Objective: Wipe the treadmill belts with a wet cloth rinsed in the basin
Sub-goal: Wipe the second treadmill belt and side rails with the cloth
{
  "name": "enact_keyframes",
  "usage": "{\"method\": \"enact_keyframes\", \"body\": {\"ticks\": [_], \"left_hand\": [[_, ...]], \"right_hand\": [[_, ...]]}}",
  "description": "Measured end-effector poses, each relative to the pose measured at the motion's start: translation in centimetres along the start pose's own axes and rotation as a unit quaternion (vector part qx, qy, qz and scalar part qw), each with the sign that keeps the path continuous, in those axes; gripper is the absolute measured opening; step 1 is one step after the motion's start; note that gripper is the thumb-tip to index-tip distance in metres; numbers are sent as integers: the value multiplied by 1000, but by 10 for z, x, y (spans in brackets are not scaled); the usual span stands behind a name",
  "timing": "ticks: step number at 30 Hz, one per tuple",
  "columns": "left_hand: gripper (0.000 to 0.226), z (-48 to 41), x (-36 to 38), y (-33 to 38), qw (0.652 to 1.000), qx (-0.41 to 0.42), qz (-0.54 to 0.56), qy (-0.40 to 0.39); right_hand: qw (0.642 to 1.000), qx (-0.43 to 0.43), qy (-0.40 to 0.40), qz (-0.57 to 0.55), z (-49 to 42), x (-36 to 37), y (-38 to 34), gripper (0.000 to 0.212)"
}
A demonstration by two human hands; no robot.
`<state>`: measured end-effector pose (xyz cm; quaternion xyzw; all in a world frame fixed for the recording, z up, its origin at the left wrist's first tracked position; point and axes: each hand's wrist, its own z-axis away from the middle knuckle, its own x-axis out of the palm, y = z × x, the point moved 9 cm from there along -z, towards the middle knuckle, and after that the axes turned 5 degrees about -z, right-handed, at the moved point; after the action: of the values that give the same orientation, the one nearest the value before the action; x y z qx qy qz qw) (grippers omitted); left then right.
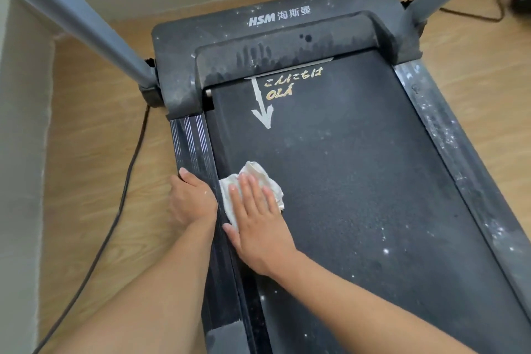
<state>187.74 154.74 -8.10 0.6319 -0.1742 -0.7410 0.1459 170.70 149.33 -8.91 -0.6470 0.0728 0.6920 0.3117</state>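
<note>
My right hand [255,224] lay flat on the white cloth [257,171], fingers straight, pressing it onto the belt [344,181] by its left edge. My left hand [192,198] rested on the left rail [192,138] just beside it. I couldn't tell whether its fingers gripped the edge.
</note>
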Motion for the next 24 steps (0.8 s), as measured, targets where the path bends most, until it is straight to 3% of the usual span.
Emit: {"method": "enact_keyframes", "body": {"ticks": [2, 4, 8, 11, 14, 16, 18, 21, 24], "left_hand": [[54, -1, 1, -3, 1000, -3, -3, -2], [55, -1, 1, -3, 1000, -6, 11, -2], [55, 0, 1, -3, 1000, -10, 2, -1], [56, 2, 0, -2, 1000, -11, 0, -1], [56, 1, -1, -2, 1000, -11, 4, 0], [54, 1, 0, -2, 1000, -11, 5, 2], [53, 1, -1, -3, 1000, -12, -2, 1], [53, 0, -1, -2, 1000, -8, -6, -5], [53, 0, -2, -1, 1000, 1, -6, 0]], "right_hand": [[993, -107, -28, 33, 15, -1, 12, 76], [991, -126, -33, 38, 24, -17, 58, 76], [996, 93, -6, 8, 30, -61, 205, 84], [967, 254, 22, -26, 60, -88, 297, 92], [934, 344, 66, -68, 94, -105, 332, 97], [914, 380, 79, -116, 90, -97, 311, 111], [920, 368, 63, -119, 70, -79, 257, 120], [973, 219, 14, -73, 40, -43, 137, 117], [997, 55, -26, -39, 38, -8, 30, 109]]}}
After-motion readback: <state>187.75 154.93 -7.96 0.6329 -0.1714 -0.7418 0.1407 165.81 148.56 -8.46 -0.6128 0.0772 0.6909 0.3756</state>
